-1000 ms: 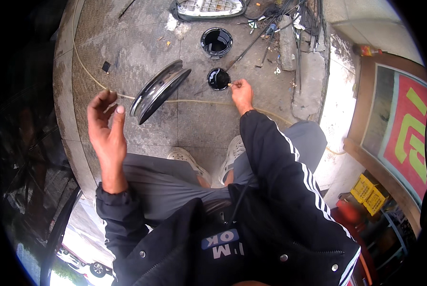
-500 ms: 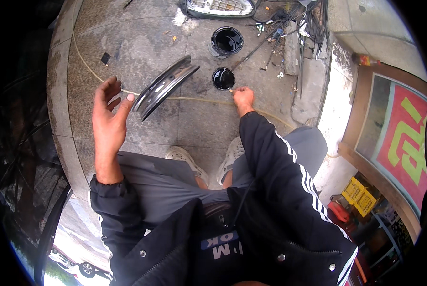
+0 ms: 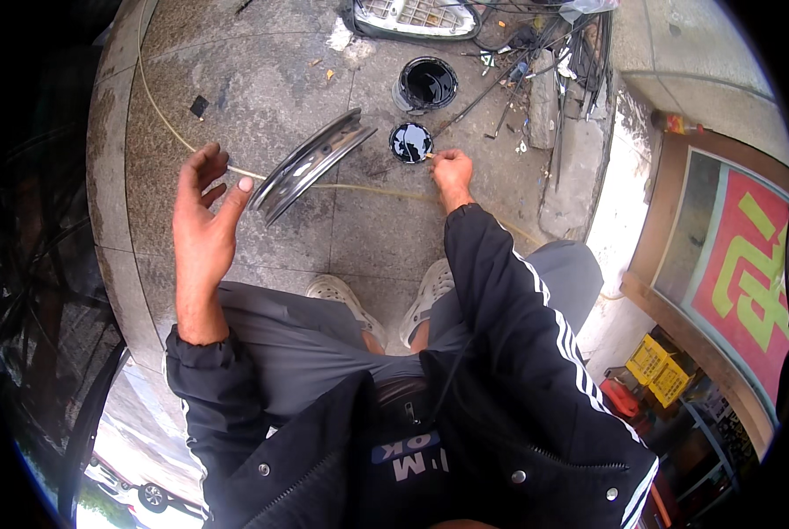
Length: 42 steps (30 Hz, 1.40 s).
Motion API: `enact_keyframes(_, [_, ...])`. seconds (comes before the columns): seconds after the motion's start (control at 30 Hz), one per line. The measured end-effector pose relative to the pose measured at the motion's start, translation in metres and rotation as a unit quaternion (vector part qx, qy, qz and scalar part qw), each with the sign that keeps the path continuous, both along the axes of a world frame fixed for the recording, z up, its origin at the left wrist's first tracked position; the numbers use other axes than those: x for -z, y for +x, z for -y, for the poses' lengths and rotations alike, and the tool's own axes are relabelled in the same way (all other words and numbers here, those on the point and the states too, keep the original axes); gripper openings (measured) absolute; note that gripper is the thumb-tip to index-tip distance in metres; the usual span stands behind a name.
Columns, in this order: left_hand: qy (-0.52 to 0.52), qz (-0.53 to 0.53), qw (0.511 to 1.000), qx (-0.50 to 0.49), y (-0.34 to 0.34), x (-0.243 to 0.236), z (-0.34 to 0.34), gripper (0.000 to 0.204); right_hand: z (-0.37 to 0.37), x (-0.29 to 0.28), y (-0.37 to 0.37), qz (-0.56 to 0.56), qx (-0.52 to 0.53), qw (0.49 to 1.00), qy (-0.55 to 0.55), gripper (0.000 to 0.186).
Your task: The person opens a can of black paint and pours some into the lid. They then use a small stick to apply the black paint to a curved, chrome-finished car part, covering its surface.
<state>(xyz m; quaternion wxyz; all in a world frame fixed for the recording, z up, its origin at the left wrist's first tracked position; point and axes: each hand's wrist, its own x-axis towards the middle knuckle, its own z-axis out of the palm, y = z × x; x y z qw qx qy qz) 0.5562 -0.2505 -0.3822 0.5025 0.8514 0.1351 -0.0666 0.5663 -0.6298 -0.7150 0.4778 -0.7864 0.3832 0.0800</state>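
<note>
My left hand [image 3: 205, 220] is open, fingers curved and apart, with the thumb close beside the near end of a shiny metal wheel rim [image 3: 311, 159]; I cannot tell whether it touches it. The rim is seen nearly edge-on, lying diagonally across the view. My right hand [image 3: 452, 176] pinches a thin light stick [image 3: 431, 156] at the edge of a small can of glossy black liquid [image 3: 411, 143]. A larger bucket of black liquid [image 3: 425, 84] stands just behind that can.
A pale hose [image 3: 174, 132] crosses the paving. A white grille-like part [image 3: 412, 16] lies at the far side, with cables and rods [image 3: 562, 79] along the right. A framed red sign [image 3: 747, 273] and yellow crates [image 3: 659, 370] are at the right.
My left hand has shifted slightly up. My right hand dipped a little and came back up by the small can. The rim and cans appear shifted slightly right, as the view moved.
</note>
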Motion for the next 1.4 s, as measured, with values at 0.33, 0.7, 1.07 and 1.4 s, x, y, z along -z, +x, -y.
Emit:
enact_keyframes(0.33, [0.152, -0.019, 0.983, 0.103, -0.006, 0.007, 0.01, 0.094, -0.013, -0.041, 0.011, 0.029, -0.113, 0.987, -0.114, 0.016])
enact_keyframes(0.7, [0.353, 0.004, 0.919, 0.174, -0.013, 0.051, 0.017, 0.081, -0.045, -0.141, 0.0, 0.092, 0.108, 0.965, 0.22, 0.016])
enact_keyframes(1.07, [0.203, 0.061, 0.971, 0.11, -0.012, 0.051, 0.026, 0.054, -0.16, -0.292, 0.021, 0.235, -0.254, 0.907, 0.239, 0.01])
enact_keyframes(1.4, [0.219, 0.067, 0.964, 0.132, -0.026, 0.005, 0.028, 0.054, -0.168, -0.325, 0.012, 0.203, -0.346, 0.901, 0.164, 0.007])
